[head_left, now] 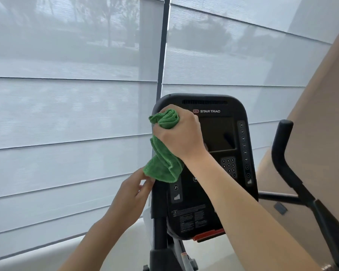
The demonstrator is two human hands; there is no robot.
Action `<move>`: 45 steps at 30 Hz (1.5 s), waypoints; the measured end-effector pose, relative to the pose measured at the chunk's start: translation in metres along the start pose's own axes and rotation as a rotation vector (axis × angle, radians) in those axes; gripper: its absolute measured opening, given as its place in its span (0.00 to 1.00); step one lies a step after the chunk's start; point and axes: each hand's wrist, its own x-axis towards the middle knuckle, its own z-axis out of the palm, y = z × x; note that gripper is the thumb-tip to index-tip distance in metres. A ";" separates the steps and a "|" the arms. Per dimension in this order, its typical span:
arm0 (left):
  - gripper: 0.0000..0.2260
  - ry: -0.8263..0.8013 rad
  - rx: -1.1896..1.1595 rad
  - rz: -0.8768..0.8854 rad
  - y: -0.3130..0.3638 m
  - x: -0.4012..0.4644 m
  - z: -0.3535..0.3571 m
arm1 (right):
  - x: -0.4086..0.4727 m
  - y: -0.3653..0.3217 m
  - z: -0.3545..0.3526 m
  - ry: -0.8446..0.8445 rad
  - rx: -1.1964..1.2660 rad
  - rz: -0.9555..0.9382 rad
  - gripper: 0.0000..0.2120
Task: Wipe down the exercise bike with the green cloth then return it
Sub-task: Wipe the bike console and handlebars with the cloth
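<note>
The exercise bike's black console (219, 133), marked STAR TRAC, stands upright in the middle of the head view. My right hand (181, 132) grips the bunched green cloth (163, 153) in a fist against the console's upper left part, covering part of the dark screen. The cloth's loose end hangs down along the console's left edge. My left hand (131, 194) reaches up from below, its fingertips touching the hanging lower corner of the cloth beside the console's left edge. The bike's black right handlebar (282, 153) rises to the right of the console.
Pale window blinds (67, 114) fill the background, split by a dark window frame post (161, 45). A tan wall panel (321, 124) slants along the right side. A white sill (47, 255) runs below the blinds. The console post (159, 231) goes down to the bike frame.
</note>
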 end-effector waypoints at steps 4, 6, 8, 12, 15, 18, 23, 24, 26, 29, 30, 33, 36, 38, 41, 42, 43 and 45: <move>0.11 -0.054 -0.071 -0.004 -0.006 0.008 -0.008 | -0.003 -0.026 0.003 0.005 -0.445 0.028 0.05; 0.11 -0.070 -0.074 0.016 -0.009 0.012 -0.011 | 0.000 -0.038 0.006 -0.047 -0.638 0.043 0.04; 0.11 -0.088 -0.091 0.029 -0.015 0.015 -0.011 | 0.003 -0.046 0.011 -0.094 -0.807 0.029 0.03; 0.15 -0.103 -0.150 0.003 -0.026 0.021 -0.013 | 0.017 -0.054 0.012 -0.250 -0.952 -0.070 0.07; 0.16 -0.119 -0.186 0.010 -0.030 0.025 -0.013 | 0.028 -0.046 -0.003 -0.426 -0.726 -0.014 0.10; 0.15 -0.124 -0.226 0.017 -0.030 0.025 -0.011 | 0.020 -0.031 -0.009 -0.278 -0.272 0.025 0.07; 0.13 -0.118 -0.249 -0.003 -0.028 0.027 -0.008 | -0.020 -0.022 0.024 0.352 -0.035 0.135 0.05; 0.13 -0.125 -0.256 -0.003 -0.028 0.027 -0.009 | -0.026 -0.023 0.031 0.394 -0.202 0.111 0.06; 0.13 -0.140 -0.264 0.011 -0.029 0.028 -0.011 | -0.030 -0.029 0.037 0.369 -0.511 0.076 0.06; 0.13 -0.168 -0.263 0.040 -0.031 0.030 -0.014 | -0.016 -0.043 0.030 0.149 -0.877 0.090 0.07; 0.13 -0.174 -0.263 0.048 -0.032 0.031 -0.014 | -0.009 -0.048 0.027 0.049 -0.963 0.086 0.08; 0.15 -0.168 -0.272 0.040 -0.036 0.034 -0.015 | 0.016 -0.057 0.019 -0.200 -1.001 0.094 0.06; 0.15 -0.161 -0.276 0.036 -0.036 0.033 -0.016 | 0.029 -0.054 0.004 -0.404 -0.812 0.107 0.03; 0.15 -0.153 -0.284 0.037 -0.035 0.031 -0.015 | 0.027 -0.046 -0.006 -0.406 -0.443 0.106 0.04; 0.14 -0.158 -0.279 0.042 -0.034 0.031 -0.015 | 0.013 -0.032 -0.005 -0.085 0.078 0.186 0.05; 0.13 -0.156 -0.275 0.036 -0.034 0.031 -0.015 | 0.006 -0.028 0.002 0.058 0.150 0.206 0.06; 0.13 -0.152 -0.272 0.029 -0.033 0.032 -0.016 | -0.002 -0.025 0.012 0.201 0.147 0.212 0.05; 0.11 -0.151 -0.270 0.029 -0.030 0.031 -0.016 | -0.018 -0.023 0.033 0.423 -0.056 0.150 0.05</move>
